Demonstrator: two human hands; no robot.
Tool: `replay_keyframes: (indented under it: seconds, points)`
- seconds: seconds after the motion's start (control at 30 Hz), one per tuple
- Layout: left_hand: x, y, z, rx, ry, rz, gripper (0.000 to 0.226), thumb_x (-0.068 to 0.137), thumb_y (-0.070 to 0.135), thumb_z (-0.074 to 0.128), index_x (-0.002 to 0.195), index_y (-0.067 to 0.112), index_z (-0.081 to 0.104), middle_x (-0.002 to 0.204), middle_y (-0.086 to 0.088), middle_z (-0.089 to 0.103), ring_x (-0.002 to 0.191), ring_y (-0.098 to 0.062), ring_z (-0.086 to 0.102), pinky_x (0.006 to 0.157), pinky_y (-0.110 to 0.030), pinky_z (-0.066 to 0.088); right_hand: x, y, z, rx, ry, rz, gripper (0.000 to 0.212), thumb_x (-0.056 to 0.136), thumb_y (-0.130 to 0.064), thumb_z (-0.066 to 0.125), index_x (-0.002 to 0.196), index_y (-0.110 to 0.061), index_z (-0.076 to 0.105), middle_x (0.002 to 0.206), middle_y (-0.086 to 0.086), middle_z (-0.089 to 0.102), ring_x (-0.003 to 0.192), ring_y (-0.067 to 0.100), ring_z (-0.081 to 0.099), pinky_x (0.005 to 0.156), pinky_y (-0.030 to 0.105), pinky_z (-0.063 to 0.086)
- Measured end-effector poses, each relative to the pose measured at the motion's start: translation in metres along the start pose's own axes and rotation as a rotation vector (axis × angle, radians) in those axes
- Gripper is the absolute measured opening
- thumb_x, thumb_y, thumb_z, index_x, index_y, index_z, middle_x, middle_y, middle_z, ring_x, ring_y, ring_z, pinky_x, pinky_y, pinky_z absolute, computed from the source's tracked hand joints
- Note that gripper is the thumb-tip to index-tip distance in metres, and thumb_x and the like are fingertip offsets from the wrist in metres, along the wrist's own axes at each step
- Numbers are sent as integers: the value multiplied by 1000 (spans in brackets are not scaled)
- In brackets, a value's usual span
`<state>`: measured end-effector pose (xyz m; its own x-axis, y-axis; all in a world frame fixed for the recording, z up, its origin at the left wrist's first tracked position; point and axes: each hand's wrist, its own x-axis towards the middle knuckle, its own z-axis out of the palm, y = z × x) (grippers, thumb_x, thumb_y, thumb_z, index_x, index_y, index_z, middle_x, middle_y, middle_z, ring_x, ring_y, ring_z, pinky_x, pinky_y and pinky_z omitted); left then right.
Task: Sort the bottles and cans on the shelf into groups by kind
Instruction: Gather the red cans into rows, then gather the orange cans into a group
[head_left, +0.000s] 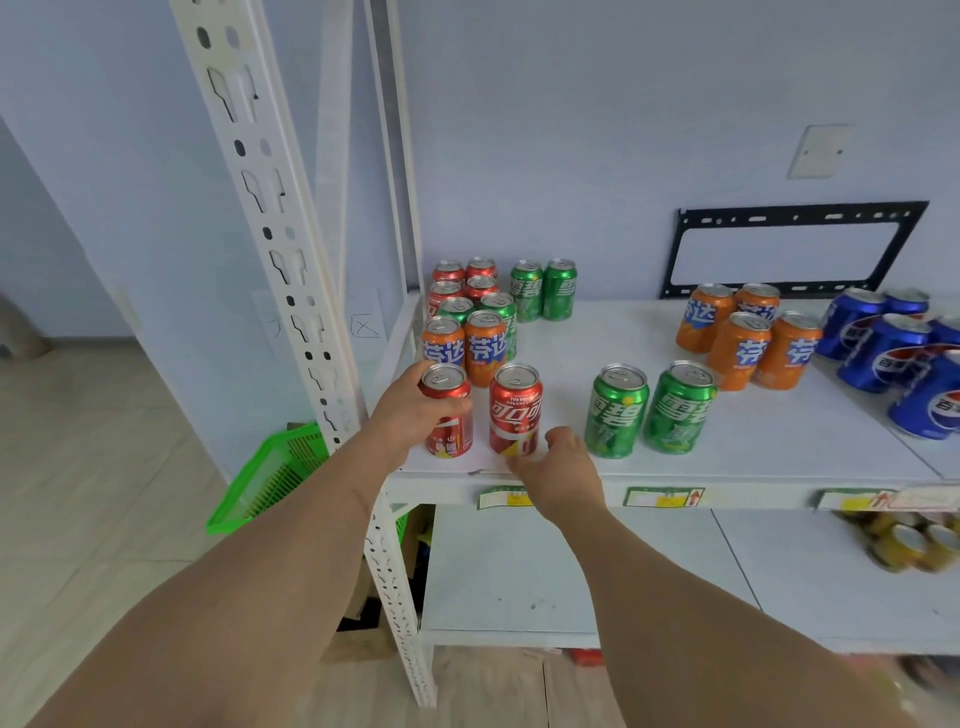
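Shop: white metal shelf (727, 467) with price labels (664, 497), green shopping basket (270, 475).

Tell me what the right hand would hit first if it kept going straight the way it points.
Most likely the upright red aluminium cola can at the shelf's front edge: the right hand sits just before its base, fingers curled toward it. Depth is unclear, so contact may already be made.

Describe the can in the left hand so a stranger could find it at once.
Find the white shelf and go to its front left corner. Two red cans stand there side by side; it is the left red can, the one the left hand grips, nearest the slotted upright post.
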<state>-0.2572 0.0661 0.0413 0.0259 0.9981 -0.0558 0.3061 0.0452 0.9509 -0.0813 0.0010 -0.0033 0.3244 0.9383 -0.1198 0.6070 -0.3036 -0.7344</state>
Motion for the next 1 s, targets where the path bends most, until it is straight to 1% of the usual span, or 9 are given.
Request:
replay_keyframes:
  seconds: [0.07,0.23,0.33,0.4,0.53,0.67,0.83,0.9,1.0]
  points:
    - [-1,2,2,10,-19,2,58,71,13,84,118,32,55,115,4,65,108,-18,60,98,-42,49,-3,1,-1,-65,-23,-23,43,87,-37,62,120,-12,49,121,6,52,102,24,54,80,32,44]
    - [-5,14,0,95,-71,3,54,74,12,82,116,29,52,111,4,62,105,-18,58,96,-38,46,-14,1,-7,-309,-31,-157,39,93,-36,52,126,-17,53,122,4,56,110,24,55,90,37,48]
    - [-6,23,-5,185,-78,28,56,74,21,83,121,25,54,117,3,64,107,-20,60,98,-43,49,-18,-9,-18,-397,36,-259,31,94,-34,49,119,-17,58,115,4,60,103,24,58,83,35,49]
    - [-6,30,-8,274,-47,104,58,75,27,81,126,25,53,118,4,64,105,-19,61,93,-40,51,-19,-19,-30,-443,87,-323,30,95,-34,47,116,-17,59,112,4,61,100,25,59,80,35,50]
    - [-6,48,-10,507,15,290,49,82,36,73,127,25,57,123,0,64,103,-20,62,79,-31,46,-16,-49,-53,-449,193,-408,32,97,-36,44,117,-17,60,113,4,62,102,25,59,81,37,51]
    - [3,62,-4,580,99,348,45,88,36,67,128,19,58,126,-4,60,107,-24,59,78,-29,42,-3,-75,-68,-381,230,-452,36,97,-40,44,121,-17,59,118,3,62,106,23,58,84,37,51]
    - [26,68,6,560,127,298,41,89,37,65,126,21,59,124,-3,64,104,-23,61,80,-32,48,37,-98,-82,-239,185,-417,42,95,-45,51,126,-17,56,124,2,61,109,23,58,85,33,47]
    - [37,68,8,510,180,248,40,89,35,66,126,21,59,125,-2,64,105,-23,62,82,-33,49,58,-105,-87,-200,114,-392,49,94,-49,54,130,-16,53,126,4,61,110,24,57,82,32,44]
    - [61,65,6,496,233,115,48,88,36,68,129,14,56,127,-8,63,107,-25,62,78,-32,47,95,-108,-87,-189,-38,-342,65,90,-54,58,138,-13,45,133,6,57,115,26,56,89,35,45]
